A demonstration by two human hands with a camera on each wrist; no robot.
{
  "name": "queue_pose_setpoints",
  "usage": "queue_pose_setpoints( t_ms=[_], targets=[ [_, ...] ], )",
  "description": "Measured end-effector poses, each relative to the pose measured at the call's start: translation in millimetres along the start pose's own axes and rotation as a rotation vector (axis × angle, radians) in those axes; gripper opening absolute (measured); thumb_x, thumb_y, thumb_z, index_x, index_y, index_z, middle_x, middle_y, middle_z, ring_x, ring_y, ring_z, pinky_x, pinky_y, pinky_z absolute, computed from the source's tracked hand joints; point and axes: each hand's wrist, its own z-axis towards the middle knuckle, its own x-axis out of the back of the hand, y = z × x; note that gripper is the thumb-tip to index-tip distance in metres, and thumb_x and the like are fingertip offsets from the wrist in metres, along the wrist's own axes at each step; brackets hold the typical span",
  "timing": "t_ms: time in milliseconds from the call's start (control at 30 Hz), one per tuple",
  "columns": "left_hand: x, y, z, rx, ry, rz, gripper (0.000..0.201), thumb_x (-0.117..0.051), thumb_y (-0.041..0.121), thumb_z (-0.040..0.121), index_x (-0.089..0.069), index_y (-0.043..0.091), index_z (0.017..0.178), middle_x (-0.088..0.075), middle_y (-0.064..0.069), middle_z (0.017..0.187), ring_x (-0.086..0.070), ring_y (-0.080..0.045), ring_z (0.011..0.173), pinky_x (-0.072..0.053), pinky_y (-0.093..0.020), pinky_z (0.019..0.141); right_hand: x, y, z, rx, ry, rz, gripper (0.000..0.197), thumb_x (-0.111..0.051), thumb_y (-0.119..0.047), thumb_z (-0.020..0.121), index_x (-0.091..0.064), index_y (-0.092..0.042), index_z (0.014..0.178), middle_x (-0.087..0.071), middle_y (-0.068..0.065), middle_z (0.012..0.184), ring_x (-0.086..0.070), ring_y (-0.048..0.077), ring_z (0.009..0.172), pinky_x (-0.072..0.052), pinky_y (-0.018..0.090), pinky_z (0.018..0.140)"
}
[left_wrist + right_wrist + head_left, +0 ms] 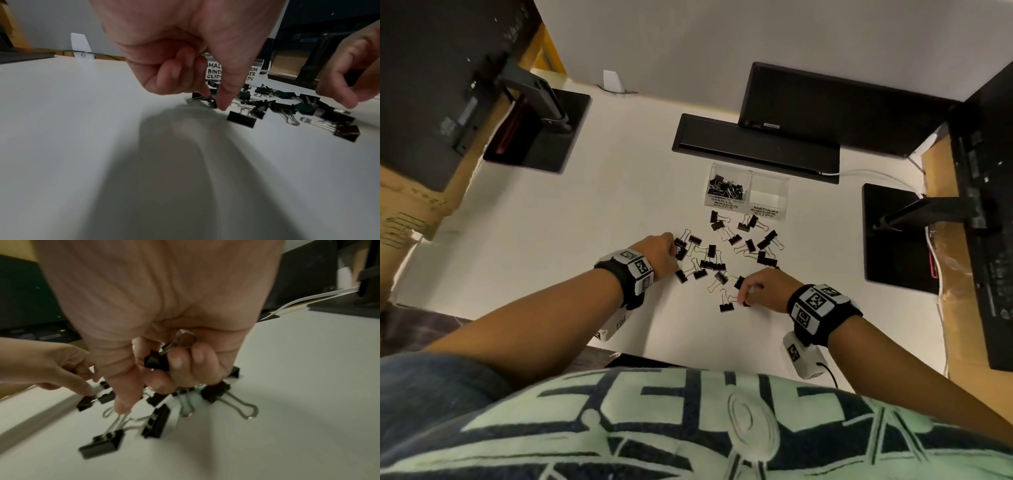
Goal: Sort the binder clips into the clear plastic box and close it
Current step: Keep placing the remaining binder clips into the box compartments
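A smooth white tabletop (524,219) sits against a pale wall, with black monitor bases and a flat black bar at its far side. From the head view, a clear plastic box (746,190) with two compartments stands near the bar; the one labelled small is heaped with tiny black clips, the one labelled medium shows only its bare floor. Just in front of it, black binder clips (726,253) with bent wire handles lie scattered. The left hand (659,255) reaches into the pile's left edge, fingertips hidden among the clips. The right hand (763,287) is at the near right edge, fingers curled down.

In the left wrist view, the left hand (185,53) hangs over the tabletop with thumb and forefinger pointing down beside a clip; a wire loop shows behind the curled fingers, so whether it grips anything I cannot tell. The box labels are half covered by the fingers.

In the right wrist view, the right hand (164,340) clenches a small black clip (155,361) against the palm, its wire handle poking out, while the thumb rests on the wire handle of another clip lying on the tabletop. The picture is blurred.
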Motion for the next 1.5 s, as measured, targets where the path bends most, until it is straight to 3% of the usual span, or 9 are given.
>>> queue_pose_setpoints(
  t_ms=[233,400,500,633,733,933,1067,1233,1500],
  targets=[
    [-13.9,1.8,0.6,-0.069,-0.046,-0.009,0.030,-0.062,0.034,0.085,-0.048,0.022,0.109,-0.061,-0.001,0.095,-0.060,-0.021,0.083,-0.051,-0.033,0.075,10.2,-8.7,17.4,-0.089,-0.033,-0.163,0.021,-0.052,-0.015,0.090,-0.070,-0.009,0.097,-0.068,0.001,0.105,-0.060,0.016,0.092,-0.049,0.027,0.081],
    [3.0,0.6,5.3,-0.104,0.016,-0.122,0.012,-0.047,0.018,0.089,-0.057,0.019,0.096,-0.056,0.004,0.079,-0.053,-0.014,0.068,-0.038,-0.023,0.058,51.2,-29.7,34.4,-0.095,0.161,0.066,0.022,-0.049,-0.027,0.095,-0.064,-0.012,0.102,-0.059,-0.003,0.097,-0.051,0.005,0.067,-0.040,0.017,0.056],
    [14.0,-2.9,15.1,-0.079,0.096,-0.151,0.010,-0.043,0.023,0.092,-0.050,0.017,0.089,-0.053,0.003,0.071,-0.054,-0.020,0.070,-0.040,-0.026,0.060,79.7,-47.3,54.3,-0.102,0.253,0.222,0.022,-0.052,-0.027,0.093,-0.063,-0.008,0.098,-0.059,0.000,0.081,-0.053,0.011,0.067,-0.049,0.025,0.067],
    [30.3,1.9,28.0,-0.059,0.137,-0.226,0.013,-0.041,0.024,0.094,-0.049,0.014,0.090,-0.057,-0.005,0.088,-0.052,-0.023,0.078,-0.039,-0.029,0.068,109.3,-68.9,87.7,-0.125,0.377,0.265,0.013,-0.055,-0.014,0.089,-0.066,-0.007,0.089,-0.065,0.008,0.082,-0.058,0.017,0.069,-0.054,0.036,0.079],
    [43.6,10.6,35.6,-0.077,0.178,-0.299,0.025,-0.036,0.020,0.096,-0.056,0.005,0.098,-0.060,-0.010,0.097,-0.054,-0.025,0.088,-0.038,-0.027,0.073,115.8,-77.8,108.6,-0.144,0.403,0.098,0.021,-0.050,-0.012,0.092,-0.065,-0.002,0.103,-0.066,0.015,0.108,-0.065,0.025,0.091,-0.054,0.039,0.089],
    [66.5,38.6,52.4,-0.133,0.223,-0.316,0.032,-0.033,0.010,0.096,-0.064,0.006,0.104,-0.065,-0.008,0.115,-0.059,-0.024,0.108,-0.038,-0.023,0.082,105.9,-75.1,115.7,-0.116,0.415,-0.044,0.035,-0.058,0.000,0.086,-0.062,-0.022,0.114,-0.056,0.004,0.130,-0.057,0.023,0.113,-0.046,0.027,0.083],
    [74.3,62.9,65.9,-0.206,0.256,-0.239,0.025,-0.044,0.009,0.094,-0.066,0.010,0.105,-0.061,-0.006,0.108,-0.058,-0.020,0.093,-0.044,-0.025,0.080,99.8,-60.3,98.6,-0.077,0.552,0.162,0.041,-0.048,0.004,0.088,-0.062,-0.022,0.117,-0.057,0.001,0.129,-0.056,0.020,0.114,-0.049,0.030,0.091],
    [74.0,86.4,82.6,-0.286,0.278,-0.112,0.025,-0.052,0.004,0.089,-0.062,0.014,0.109,-0.058,-0.009,0.119,-0.060,-0.024,0.103,-0.040,-0.022,0.079,80.7,-34.1,71.7,-0.040,0.613,0.268,0.033,-0.043,-0.003,0.090,-0.066,-0.021,0.106,-0.065,-0.002,0.112,-0.058,0.013,0.102,-0.047,0.027,0.091],
    [59.7,92.6,86.9,-0.350,0.246,-0.075,0.031,-0.051,0.000,0.088,-0.063,0.015,0.112,-0.061,-0.006,0.120,-0.057,-0.024,0.111,-0.046,-0.028,0.091,14.8,-13.8,43.2,-0.069,0.365,0.299,0.029,-0.043,-0.005,0.087,-0.065,-0.024,0.091,-0.066,0.001,0.108,-0.065,0.018,0.087,-0.058,0.035,0.078]
  ],
)
